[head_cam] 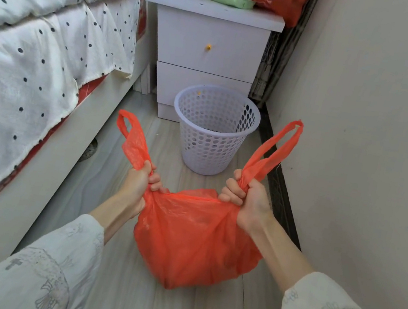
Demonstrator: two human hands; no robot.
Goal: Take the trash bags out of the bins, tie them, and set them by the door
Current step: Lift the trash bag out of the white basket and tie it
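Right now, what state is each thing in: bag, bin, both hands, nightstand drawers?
Orange trash bag: out of the bin, full, not yet tied, handles pulled apart.
White bin: upright, no liner, looks empty.
Left hand: closed around the left handle.
Right hand: closed around the right handle.
Nightstand: both drawers closed.

1. Soft, even daylight fills the room; no glare.
2. Only a faint shadow lies beneath the bed (30, 173) edge.
3. Wide-angle bending curves the wall (378, 130) and the frame's edges.
4. Sleeves (39, 275) near the bottom corners look slightly blurred.
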